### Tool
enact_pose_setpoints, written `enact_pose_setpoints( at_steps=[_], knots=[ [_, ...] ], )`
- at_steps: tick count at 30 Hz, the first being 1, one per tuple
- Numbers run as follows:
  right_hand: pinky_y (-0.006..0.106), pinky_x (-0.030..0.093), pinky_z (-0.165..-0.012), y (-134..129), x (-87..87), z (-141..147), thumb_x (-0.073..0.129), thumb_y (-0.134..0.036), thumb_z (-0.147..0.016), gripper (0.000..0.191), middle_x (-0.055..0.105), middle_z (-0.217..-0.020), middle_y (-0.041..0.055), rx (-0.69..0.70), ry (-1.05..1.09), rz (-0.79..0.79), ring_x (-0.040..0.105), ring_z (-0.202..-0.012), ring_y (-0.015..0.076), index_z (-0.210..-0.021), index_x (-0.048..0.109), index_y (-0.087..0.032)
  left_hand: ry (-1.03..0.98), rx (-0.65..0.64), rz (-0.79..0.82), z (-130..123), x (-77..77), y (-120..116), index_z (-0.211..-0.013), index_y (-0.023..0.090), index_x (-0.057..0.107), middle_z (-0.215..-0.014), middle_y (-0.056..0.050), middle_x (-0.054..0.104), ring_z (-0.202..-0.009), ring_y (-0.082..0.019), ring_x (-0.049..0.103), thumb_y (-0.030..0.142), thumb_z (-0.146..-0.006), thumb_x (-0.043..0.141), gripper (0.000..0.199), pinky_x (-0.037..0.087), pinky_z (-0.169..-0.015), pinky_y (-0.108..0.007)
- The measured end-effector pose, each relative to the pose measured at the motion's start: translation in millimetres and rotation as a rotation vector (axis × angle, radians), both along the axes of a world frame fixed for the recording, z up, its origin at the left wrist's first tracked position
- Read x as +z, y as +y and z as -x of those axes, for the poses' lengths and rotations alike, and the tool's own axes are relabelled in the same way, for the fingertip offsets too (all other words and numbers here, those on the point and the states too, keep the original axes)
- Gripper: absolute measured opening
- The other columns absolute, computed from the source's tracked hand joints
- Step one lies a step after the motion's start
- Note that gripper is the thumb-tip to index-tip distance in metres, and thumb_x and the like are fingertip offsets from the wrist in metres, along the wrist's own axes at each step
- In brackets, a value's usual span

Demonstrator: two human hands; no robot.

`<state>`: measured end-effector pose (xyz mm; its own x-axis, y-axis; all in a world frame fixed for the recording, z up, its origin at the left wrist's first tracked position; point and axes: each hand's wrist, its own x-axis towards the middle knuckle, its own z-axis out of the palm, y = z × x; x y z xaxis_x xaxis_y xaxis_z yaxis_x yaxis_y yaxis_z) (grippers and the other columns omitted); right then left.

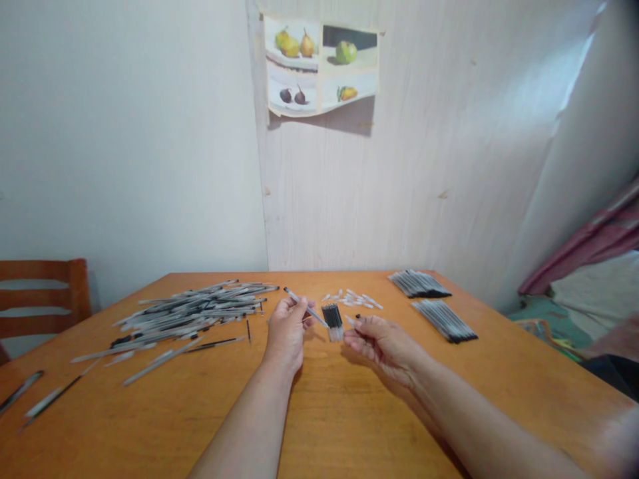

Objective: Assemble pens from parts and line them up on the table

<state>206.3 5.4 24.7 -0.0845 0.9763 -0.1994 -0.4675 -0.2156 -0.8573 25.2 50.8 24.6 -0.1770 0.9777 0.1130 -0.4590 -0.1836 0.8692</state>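
My left hand (285, 336) pinches a slim pen (312, 313) with a clear whitish barrel and a dark end, tilted down to the right. In my right hand (382, 342), the thumb and fingertips close on a small pale cap (350, 320), pointing toward the pen but apart from it. A small dark bit (358, 316) shows just above the right fingertips. Between my hands, a neat row of short pieces (332, 320), black above and clear below, lies on the table. Just beyond it are scattered several small white caps (357, 299).
A large loose pile of pens (194, 313) covers the table's left side, with stray pens (54, 396) nearer me. Two tidy rows of pens, a far row (417, 283) and a nearer row (442, 319), lie at the right. A wooden chair (77, 286) stands left.
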Motion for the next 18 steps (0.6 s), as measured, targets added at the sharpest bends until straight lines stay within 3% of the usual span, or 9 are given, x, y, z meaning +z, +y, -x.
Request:
enact_pose_setpoints(
  at_steps=[6,18],
  knots=[
    [0.019,0.057,-0.056,-7.6,-8.7,14.8,0.055,-0.014,-0.09,0.01,0.071,-0.076,0.0113,0.105,0.012,0.022,0.069,-0.059,0.0119,-0.082,0.061,-0.01,-0.029,-0.016,-0.008,-2.2,1.2,-1.6,-0.086,0.016,0.058,-0.085,-0.004,0.067,-0.072,-0.01,0.06,0.037,-0.069,0.078,0.034,0.047,-0.06,-0.02],
    [0.019,0.056,-0.055,-6.9,-14.7,18.0,0.06,-0.017,-0.088,0.007,0.072,-0.078,0.0101,0.149,-0.022,0.001,0.068,-0.06,0.0114,-0.084,0.06,-0.012,0.001,-0.086,-0.015,-6.7,1.0,-6.5,-0.085,0.016,0.058,-0.084,-0.005,0.067,-0.072,-0.01,0.059,0.038,-0.07,0.077,0.033,0.047,-0.06,-0.02]
  ],
)
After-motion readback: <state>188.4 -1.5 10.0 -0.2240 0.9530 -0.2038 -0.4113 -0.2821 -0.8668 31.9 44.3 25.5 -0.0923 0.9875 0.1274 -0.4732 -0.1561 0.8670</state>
